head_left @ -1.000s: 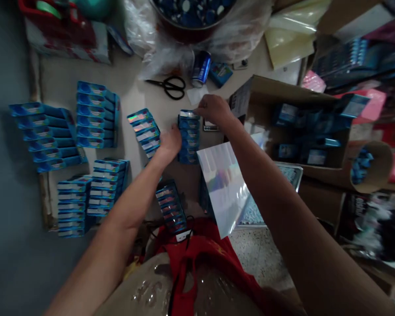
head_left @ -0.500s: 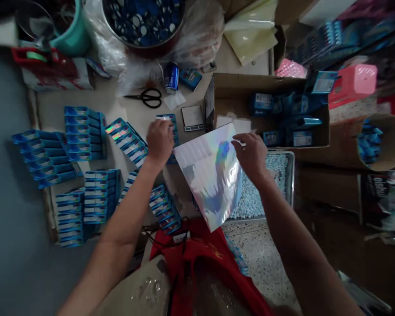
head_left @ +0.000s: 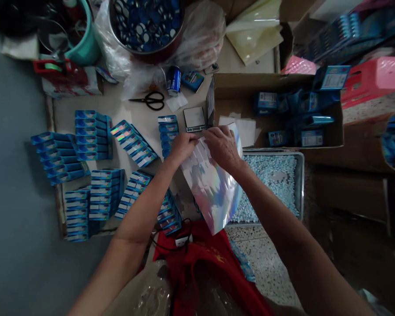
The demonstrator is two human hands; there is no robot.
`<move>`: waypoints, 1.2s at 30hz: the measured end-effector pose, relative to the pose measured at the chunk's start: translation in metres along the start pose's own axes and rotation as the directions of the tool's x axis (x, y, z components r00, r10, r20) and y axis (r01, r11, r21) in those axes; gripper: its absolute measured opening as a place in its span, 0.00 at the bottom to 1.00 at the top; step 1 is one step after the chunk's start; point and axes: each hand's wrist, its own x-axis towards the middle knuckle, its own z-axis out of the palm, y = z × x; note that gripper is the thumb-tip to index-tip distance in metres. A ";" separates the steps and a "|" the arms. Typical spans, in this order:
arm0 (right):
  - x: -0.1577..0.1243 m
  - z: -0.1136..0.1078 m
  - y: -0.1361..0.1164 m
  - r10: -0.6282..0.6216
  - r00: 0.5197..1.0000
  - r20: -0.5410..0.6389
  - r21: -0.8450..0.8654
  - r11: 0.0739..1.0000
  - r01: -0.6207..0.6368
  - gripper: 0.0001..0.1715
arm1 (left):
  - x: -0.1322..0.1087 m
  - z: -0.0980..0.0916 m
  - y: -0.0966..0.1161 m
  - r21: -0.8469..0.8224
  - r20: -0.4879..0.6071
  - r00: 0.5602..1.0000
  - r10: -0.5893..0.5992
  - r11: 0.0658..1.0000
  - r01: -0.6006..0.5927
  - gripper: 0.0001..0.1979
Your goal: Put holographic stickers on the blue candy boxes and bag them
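Note:
A shiny holographic sticker sheet (head_left: 213, 193) slants across the middle, with a row of pale strips along its upper left part. My left hand (head_left: 183, 147) is closed, its thumb and fingertips pinching at the sheet's upper left edge. Over the upper part of the sheet lies my right hand (head_left: 222, 144), fingers bent and closed on the same edge, fingertips meeting those of the left. What is between the fingertips is too small to make out. Just left of my left hand stands a row of small blue boxes (head_left: 167, 131). A small scale (head_left: 195, 118) sits just above both hands.
More rows of blue boxes (head_left: 92, 136) stand at left. Below the cardboard box (head_left: 230, 94) is a metal tray (head_left: 302, 184) of pale blue pellets. Scissors (head_left: 153, 101), a blue can (head_left: 174, 80) and a pot (head_left: 148, 52) of blue pieces are farther back.
My left hand has moved right from the box row to the sheet's edge. My right hand has shifted left from the sheet's right corner to meet it.

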 end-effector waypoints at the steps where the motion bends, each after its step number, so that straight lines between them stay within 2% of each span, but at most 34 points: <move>1: 0.000 0.001 -0.002 -0.005 1.000 0.007 -0.004 1.000 0.005 0.20 | 0.000 0.000 0.000 0.017 0.004 1.000 0.011 1.000 -0.011 0.14; 4: -0.002 0.003 0.001 0.036 0.999 -0.017 0.004 0.999 -0.036 0.22 | 0.001 -0.001 -0.003 0.069 0.010 0.999 0.033 0.997 -0.033 0.15; 7: -0.005 0.001 0.014 0.134 0.986 -0.099 0.040 0.991 -0.130 0.25 | 0.000 -0.002 -0.007 0.092 0.012 1.000 0.023 0.995 -0.024 0.15; 9: -0.006 -0.004 0.023 0.145 0.983 -0.113 0.058 0.989 -0.139 0.26 | -0.001 -0.003 -0.009 0.095 0.018 1.000 0.015 0.995 -0.017 0.15; 14: 0.001 -0.010 0.024 0.008 1.000 0.005 0.011 1.000 -0.008 0.24 | -0.002 -0.003 -0.006 0.082 0.004 1.000 0.004 0.997 -0.004 0.15; 18: 0.004 -0.002 0.014 -0.063 0.995 0.073 -0.057 0.996 0.067 0.20 | 0.000 -0.002 -0.005 0.066 -0.020 1.000 -0.011 0.998 0.012 0.14; 22: -0.012 0.007 0.012 -0.110 0.990 0.090 -0.053 0.992 0.115 0.25 | 0.000 -0.001 -0.007 0.032 -0.026 0.999 -0.026 0.999 0.027 0.13; 25: -0.029 0.004 0.010 -0.063 0.996 0.058 -0.019 0.998 0.065 0.22 | -0.002 -0.001 -0.006 0.056 -0.020 1.000 -0.003 0.998 0.004 0.14; 28: -0.038 -0.007 0.007 0.023 1.000 0.004 -0.038 0.999 -0.023 0.16 | -0.003 0.000 -0.004 0.095 -0.014 1.000 0.008 0.995 -0.006 0.15; 31: -0.039 -0.023 0.004 0.055 0.998 -0.010 -0.111 0.992 -0.056 0.17 | -0.002 0.003 -0.002 0.115 -0.021 1.000 0.010 0.993 -0.007 0.15; 34: -0.043 -0.049 -0.006 0.004 0.999 0.045 -0.155 0.988 0.003 0.19 | 0.002 0.009 -0.001 0.144 -0.040 0.999 0.022 0.989 -0.016 0.16; 36: -0.049 -0.075 -0.020 -0.046 0.998 0.050 -0.151 0.987 0.053 0.20 | 0.005 0.016 0.000 0.168 -0.077 0.997 0.029 0.986 -0.016 0.16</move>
